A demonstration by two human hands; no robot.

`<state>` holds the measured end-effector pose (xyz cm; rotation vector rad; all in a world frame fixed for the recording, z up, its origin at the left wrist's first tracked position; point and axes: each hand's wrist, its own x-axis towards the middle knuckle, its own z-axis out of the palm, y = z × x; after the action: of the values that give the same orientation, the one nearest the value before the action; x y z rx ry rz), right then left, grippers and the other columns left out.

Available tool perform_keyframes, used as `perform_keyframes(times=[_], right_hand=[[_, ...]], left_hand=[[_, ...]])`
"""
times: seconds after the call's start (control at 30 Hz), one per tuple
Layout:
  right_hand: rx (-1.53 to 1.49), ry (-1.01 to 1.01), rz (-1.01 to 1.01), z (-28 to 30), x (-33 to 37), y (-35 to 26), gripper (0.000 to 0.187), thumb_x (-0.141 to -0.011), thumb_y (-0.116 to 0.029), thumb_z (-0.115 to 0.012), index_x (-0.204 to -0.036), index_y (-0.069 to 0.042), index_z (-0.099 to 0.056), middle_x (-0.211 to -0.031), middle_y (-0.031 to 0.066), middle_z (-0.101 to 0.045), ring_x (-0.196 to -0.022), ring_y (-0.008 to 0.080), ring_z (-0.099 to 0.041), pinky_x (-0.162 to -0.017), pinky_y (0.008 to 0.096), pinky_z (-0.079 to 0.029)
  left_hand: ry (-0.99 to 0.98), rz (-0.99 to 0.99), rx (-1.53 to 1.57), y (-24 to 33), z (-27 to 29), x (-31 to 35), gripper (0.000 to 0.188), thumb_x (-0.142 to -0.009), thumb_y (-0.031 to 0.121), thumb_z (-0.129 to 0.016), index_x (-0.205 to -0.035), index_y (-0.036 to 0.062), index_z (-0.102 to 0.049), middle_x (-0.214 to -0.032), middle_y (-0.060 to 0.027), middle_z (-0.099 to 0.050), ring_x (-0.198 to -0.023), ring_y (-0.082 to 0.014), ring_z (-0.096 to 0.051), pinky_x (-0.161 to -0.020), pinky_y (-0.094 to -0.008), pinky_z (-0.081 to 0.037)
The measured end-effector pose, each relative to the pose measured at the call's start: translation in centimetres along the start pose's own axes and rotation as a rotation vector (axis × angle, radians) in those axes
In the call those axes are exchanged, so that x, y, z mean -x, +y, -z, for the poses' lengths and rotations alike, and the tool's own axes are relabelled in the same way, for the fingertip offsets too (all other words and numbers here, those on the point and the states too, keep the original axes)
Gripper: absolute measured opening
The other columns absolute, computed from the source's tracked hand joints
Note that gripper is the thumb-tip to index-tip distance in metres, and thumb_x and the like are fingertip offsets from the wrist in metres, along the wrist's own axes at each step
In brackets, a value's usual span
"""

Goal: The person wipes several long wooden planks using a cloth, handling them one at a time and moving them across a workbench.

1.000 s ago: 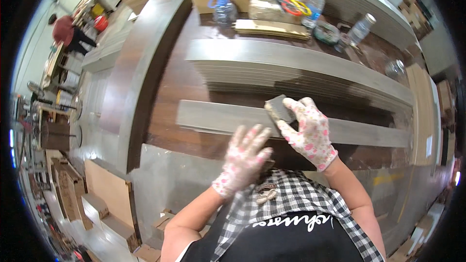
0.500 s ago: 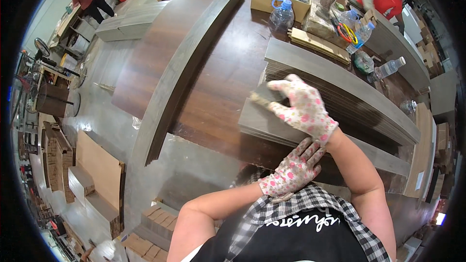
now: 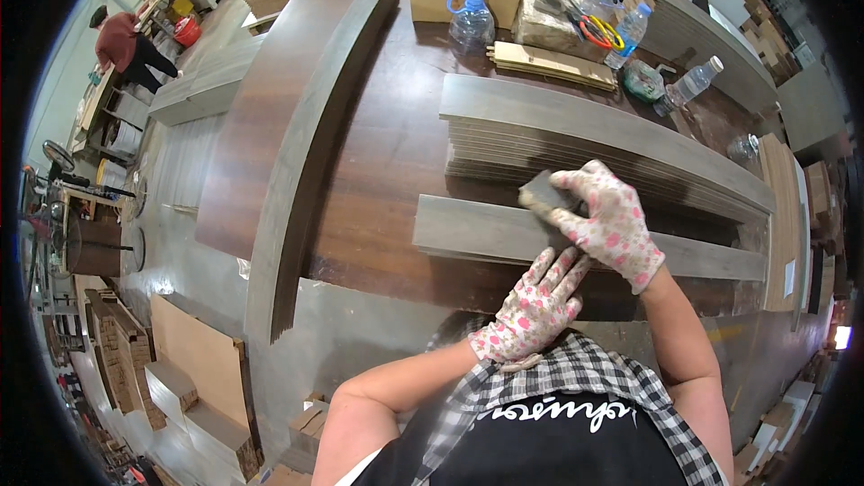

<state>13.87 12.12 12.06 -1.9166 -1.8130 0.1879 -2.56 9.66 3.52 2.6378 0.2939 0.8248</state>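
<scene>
My right hand (image 3: pixel 612 223), in a white glove with pink flowers, pinches a small dark grey block (image 3: pixel 545 189) between thumb and fingers. It is over the low near stack of grey wood-grain planks (image 3: pixel 477 225); whether the block touches the top plank I cannot tell. In a matching glove, my left hand (image 3: pixel 533 310) has its fingers stretched out at the near edge of that stack, just below the right hand. Behind the near stack runs a taller stack of similar planks (image 3: pixel 594 114), its layered side facing me.
Another long plank stack (image 3: pixel 310 130) stands left on the brown table (image 3: pixel 387 144). At the back are a cardboard box of containers (image 3: pixel 441 6), a blue-capped jug (image 3: pixel 472 25), scissors (image 3: pixel 598 31) and bottles (image 3: pixel 691 85). One person (image 3: pixel 130 45) stands far left; another's red apron shows top right.
My right hand has moved rightward along the near stack with the grey block. The left hand stays near the stack's front edge. The whole view has shifted.
</scene>
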Motion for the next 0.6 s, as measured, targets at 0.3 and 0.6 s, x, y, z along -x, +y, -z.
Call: perform_keyframes(times=[0.3,0.6], right_hand=[[-0.127,-0.031,0.186,-4.6,-1.7,-4.9,0.039,-0.082,-0.026,-0.072,-0.117,-0.010,-0.066,-0.092,0.0129,-0.058,-0.091,0.0299,-0.063,-0.075,0.0415,-0.053],[0.127,0.107,-0.281,5.7,6.3,3.2,0.033,-0.076,-0.023,-0.080,-0.103,-0.006,-0.070,-0.093,0.0131,-0.066,-0.088,0.0306,-0.066,-0.077,0.0402,-0.055]], left_hand=[[-0.194,0.353,0.330,-1.2,-5.9,3.3,0.037,-0.101,0.029,-0.049,-0.131,0.0066,-0.054,-0.135,-0.0140,-0.055,-0.127,-0.0289,-0.052,-0.105,-0.0439,-0.046],[-0.049,-0.068,0.012,-0.9,-0.6,0.4,0.014,-0.085,0.016,-0.063,-0.096,0.0074,-0.067,-0.146,-0.0160,-0.053,-0.136,-0.0343,-0.049,-0.110,-0.0562,-0.039]])
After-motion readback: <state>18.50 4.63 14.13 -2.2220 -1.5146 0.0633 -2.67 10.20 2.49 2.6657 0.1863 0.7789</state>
